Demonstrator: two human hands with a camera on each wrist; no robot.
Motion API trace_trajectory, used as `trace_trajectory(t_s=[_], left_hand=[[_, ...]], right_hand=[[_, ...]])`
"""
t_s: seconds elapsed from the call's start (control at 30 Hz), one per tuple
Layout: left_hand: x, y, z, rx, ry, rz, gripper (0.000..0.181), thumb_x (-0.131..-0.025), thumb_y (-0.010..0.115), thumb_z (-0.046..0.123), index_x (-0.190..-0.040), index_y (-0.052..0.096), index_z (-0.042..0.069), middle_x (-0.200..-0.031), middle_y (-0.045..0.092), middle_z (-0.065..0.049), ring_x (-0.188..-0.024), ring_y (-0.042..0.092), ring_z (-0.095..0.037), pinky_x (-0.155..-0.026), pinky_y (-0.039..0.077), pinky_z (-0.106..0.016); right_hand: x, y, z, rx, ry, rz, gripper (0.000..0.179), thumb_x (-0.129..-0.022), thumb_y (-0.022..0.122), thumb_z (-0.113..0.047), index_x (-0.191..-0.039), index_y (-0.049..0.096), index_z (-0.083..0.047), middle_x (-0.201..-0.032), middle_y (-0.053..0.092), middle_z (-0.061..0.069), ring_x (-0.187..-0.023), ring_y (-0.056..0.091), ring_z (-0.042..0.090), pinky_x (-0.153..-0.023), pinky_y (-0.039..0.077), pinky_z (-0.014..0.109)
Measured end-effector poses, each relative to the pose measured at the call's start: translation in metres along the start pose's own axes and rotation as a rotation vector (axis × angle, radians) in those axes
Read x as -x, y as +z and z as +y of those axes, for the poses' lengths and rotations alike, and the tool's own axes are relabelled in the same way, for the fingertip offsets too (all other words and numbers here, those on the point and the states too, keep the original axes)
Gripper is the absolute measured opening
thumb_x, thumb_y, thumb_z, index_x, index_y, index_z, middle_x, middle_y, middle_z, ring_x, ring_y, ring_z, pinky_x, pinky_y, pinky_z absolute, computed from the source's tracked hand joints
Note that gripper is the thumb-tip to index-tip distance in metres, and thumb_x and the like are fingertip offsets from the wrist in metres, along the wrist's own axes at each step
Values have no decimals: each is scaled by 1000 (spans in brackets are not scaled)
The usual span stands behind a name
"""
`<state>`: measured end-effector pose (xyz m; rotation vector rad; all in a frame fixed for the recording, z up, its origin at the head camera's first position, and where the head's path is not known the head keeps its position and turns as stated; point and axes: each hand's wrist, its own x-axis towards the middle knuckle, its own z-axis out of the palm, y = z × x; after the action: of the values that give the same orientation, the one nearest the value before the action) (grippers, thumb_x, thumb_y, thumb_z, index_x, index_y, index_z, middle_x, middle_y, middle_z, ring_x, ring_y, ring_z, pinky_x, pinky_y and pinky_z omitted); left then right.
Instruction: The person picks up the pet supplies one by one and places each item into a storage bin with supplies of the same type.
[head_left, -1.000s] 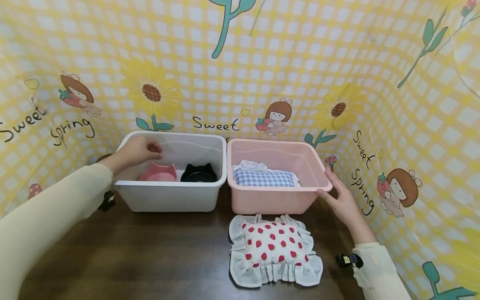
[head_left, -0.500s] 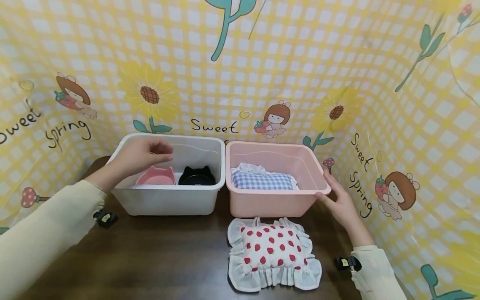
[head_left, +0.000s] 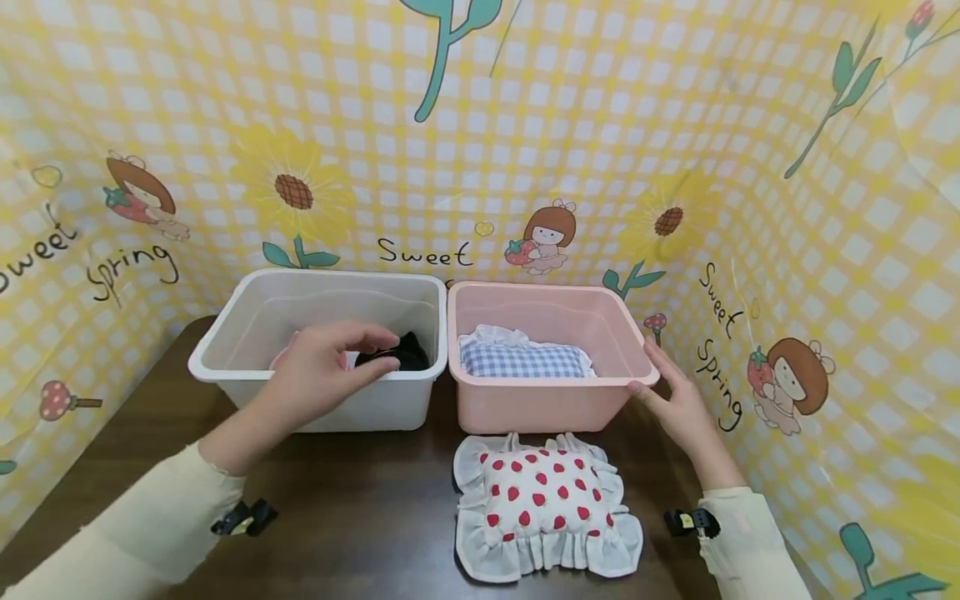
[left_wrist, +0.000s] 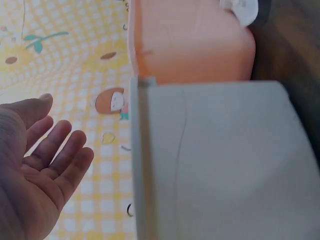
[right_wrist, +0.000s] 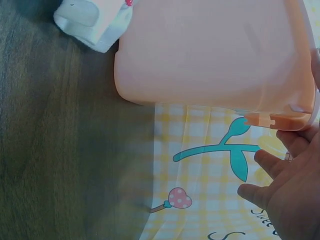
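In the head view my left hand (head_left: 318, 375) hovers over the front rim of the white bin (head_left: 367, 404), thumb and fingers parted with nothing between them. Behind it, inside that bin, a black cat-eared bowl (head_left: 414, 353) and a pink bowl (head_left: 287, 350) are partly hidden. Thumb at the front corner and fingers along the right side, my right hand (head_left: 684, 412) touches the rim of the pink bin (head_left: 540, 407). Its fingers look mostly straight and spread in the right wrist view. A blue gingham pillow (head_left: 525, 358) with a white ruffle lies in the pink bin.
A strawberry-print pillow (head_left: 546, 500) with white ruffles lies on the dark wooden table (head_left: 360, 517) in front of the pink bin. The two bins stand side by side. Yellow checked cloth (head_left: 450, 183) rises behind them and along both sides.
My left hand has come from over the white bin's left side rightward and nearer me, its thumb and fingers now wider apart. The right hand stays at the pink bin's rim.
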<state>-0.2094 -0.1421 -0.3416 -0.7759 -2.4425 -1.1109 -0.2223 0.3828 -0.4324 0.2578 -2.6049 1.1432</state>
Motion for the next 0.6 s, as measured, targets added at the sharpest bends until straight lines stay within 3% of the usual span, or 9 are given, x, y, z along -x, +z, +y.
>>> trace_trajectory(t_s=[0.17,0.33,0.47,0.6], left_hand=[[17,23,12,27,28,-49,30,-84,87,19,-112,76,17,-107,75,4,-97,70,-15,-86,59,-36],[35,58,23,12,41,-150,32,-85,86,24,-115,74,20,-111,74,10,-101,68,-9,-90,58,-35],[51,90,27,79,-22,-273,29,-87,84,25,-114,73,22,-108,72,14,-100,66,-4,-90,58,-34],[65,122,23,169,-118,-379,24,-87,83,25,-109,73,18,-101,73,9,-95,69,-12,-88,58,-36]], right_hand=[[-2,-2,1,2,-5,-2,78,-95,75,-33,-161,34,-23,-168,26,-4,-155,22,37,-117,20,70],[-2,-3,1,4,-3,0,78,-95,74,-33,-161,33,-26,-168,26,-5,-155,22,37,-117,19,71],[-2,-3,1,4,-18,3,77,-96,74,-32,-161,34,-24,-168,27,2,-155,23,40,-116,19,72],[-1,-1,1,8,-21,9,78,-95,75,-33,-161,34,-21,-168,27,0,-155,23,39,-116,20,71]])
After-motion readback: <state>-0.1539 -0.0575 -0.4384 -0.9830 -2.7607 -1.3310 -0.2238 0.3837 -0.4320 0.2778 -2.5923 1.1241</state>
